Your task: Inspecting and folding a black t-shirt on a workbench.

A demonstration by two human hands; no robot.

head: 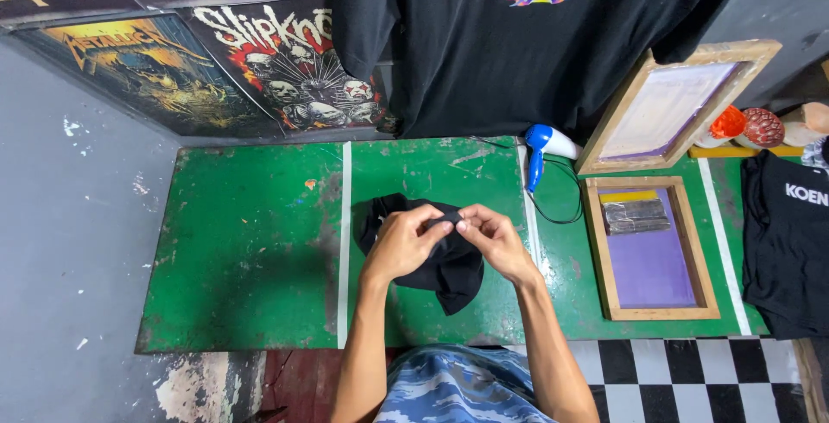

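A small black cloth (449, 272) lies bunched on the green table (250, 242) near its middle. My left hand (403, 242) pinches the cloth's upper edge with thumb and fingers. My right hand (492, 237) grips the same edge from the right, its fingertips almost touching the left ones. Both forearms reach in from the bottom of the view, above my blue camouflage clothing (449, 384).
A wooden printing frame with a purple screen (652, 250) lies flat at right, another frame (669, 108) leans behind it. A blue-and-white hair dryer (546, 145) rests at the back. A black shirt (786, 242) lies far right; another black shirt (527, 43) hangs above.
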